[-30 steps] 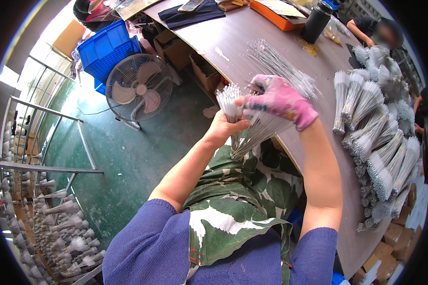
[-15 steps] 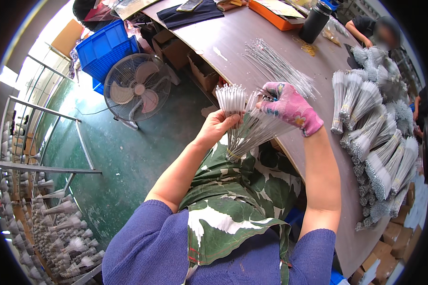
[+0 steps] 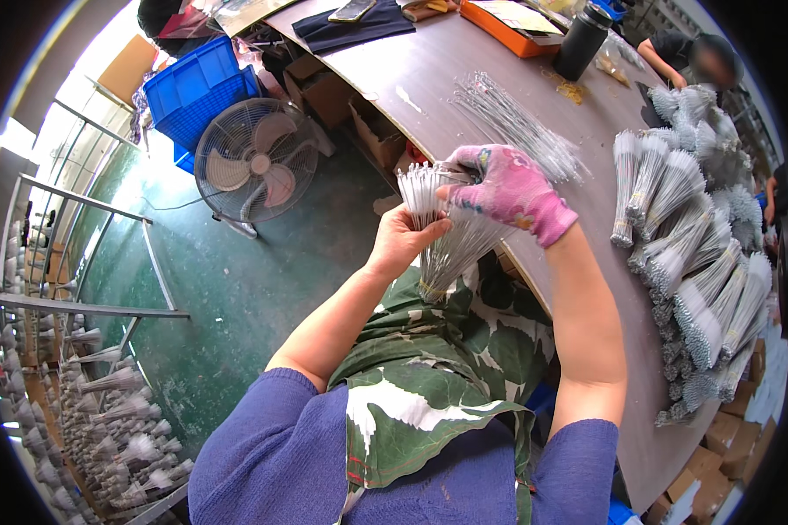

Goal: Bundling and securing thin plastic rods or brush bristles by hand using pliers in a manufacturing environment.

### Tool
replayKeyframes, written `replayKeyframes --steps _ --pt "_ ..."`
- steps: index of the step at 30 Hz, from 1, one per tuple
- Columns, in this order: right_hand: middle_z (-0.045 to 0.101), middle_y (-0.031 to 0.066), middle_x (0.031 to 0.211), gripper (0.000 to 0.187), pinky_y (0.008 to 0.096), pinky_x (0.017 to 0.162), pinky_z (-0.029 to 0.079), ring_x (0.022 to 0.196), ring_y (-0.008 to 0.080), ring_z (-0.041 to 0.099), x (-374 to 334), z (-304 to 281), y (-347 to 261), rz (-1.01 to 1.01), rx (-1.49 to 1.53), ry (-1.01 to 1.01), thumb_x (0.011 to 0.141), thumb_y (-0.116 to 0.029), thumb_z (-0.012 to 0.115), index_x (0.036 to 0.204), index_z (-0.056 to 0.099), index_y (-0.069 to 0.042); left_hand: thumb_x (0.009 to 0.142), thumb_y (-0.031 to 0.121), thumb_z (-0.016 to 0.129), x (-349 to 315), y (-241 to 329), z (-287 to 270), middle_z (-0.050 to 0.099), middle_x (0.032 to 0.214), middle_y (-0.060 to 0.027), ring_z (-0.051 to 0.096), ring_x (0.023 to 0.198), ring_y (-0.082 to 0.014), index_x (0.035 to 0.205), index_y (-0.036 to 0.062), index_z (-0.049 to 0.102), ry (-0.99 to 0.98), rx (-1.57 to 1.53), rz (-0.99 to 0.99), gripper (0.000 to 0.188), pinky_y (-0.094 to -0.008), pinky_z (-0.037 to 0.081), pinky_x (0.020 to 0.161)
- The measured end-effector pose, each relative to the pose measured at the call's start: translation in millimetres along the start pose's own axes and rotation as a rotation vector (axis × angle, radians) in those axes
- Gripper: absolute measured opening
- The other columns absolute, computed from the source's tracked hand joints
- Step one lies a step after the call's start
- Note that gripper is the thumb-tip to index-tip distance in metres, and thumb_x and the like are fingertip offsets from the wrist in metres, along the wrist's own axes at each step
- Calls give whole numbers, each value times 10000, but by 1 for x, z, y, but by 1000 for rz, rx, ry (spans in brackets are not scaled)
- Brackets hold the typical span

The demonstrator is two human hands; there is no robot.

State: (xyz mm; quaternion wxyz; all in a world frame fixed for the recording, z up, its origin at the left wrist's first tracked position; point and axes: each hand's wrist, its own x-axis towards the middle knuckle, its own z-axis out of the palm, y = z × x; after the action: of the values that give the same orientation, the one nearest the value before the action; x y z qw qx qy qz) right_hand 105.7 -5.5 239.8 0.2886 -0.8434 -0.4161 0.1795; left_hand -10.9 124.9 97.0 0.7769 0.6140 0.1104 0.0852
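Note:
A bundle of thin wire brushes [image 3: 442,262] with white bristly heads stands above my lap, its stems gathered by a band at the bottom. My left hand [image 3: 400,240], bare, is closed round the bundle just below the heads, thumb across the front. My right hand [image 3: 512,194] wears a pink flowered glove with the fingertips bare. Its fingers are pinched at the right side of the heads, holding some of the brushes; how many is hidden. Stems fan out below the glove toward the right. Further back on the table [image 3: 394,74] lies a loose pile of similar wire brushes [image 3: 518,122].
Banded brush bundles [image 3: 674,210] are heaped along the table's right side. A black bottle [image 3: 582,42] and an orange tray [image 3: 510,28] stand at the back. A floor fan [image 3: 260,164], blue crates [image 3: 197,92] and a metal frame [image 3: 92,306] are at left. Another person [image 3: 674,57] is at the far right.
My right hand has moved left and slightly closer to me, from beside the bundle onto its heads. The spread stems have drawn closer together. My left hand stays on the bundle.

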Motion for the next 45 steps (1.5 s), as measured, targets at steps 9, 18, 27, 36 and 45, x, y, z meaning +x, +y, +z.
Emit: replayKeyframes --steps 9,18,27,36,45 --pt "667 137 852 278 363 760 488 831 301 639 -3 6 13 71 -18 67 750 -268 682 936 658 -64 925 230 571 -6 10 -16 635 931 -1 580 865 -81 1092 39 619 -194 -138 -104 259 -255 482 781" --pt "674 141 933 402 340 785 485 867 246 649 -4 8 25 14 217 -3 750 -320 710 1046 647 -55 986 326 412 -9 9 -17 599 1064 -41 559 994 -128 1160 22 551 -336 -159 -76 377 -314 458 903" --pt "676 129 904 349 337 778 483 836 254 642 -4 3 17 72 130 -25 781 -310 671 1005 657 -43 968 236 480 -5 12 -28 605 997 -21 564 936 -109 1137 23 568 -298 -90 -53 286 -281 451 862" --pt "673 151 910 379 344 786 484 858 267 645 -3 6 24 79 177 37 765 -321 682 1010 657 -33 910 197 591 -13 5 -12 612 914 12 571 834 -72 1050 42 606 -56 -320 -127 209 -256 481 793" --pt "638 104 763 325 312 675 460 720 142 580 -4 10 21 80 143 85 755 -263 715 923 647 7 823 139 703 -6 -7 -4 610 878 29 529 792 -46 982 62 600 -44 -219 -5 205 -221 435 735"
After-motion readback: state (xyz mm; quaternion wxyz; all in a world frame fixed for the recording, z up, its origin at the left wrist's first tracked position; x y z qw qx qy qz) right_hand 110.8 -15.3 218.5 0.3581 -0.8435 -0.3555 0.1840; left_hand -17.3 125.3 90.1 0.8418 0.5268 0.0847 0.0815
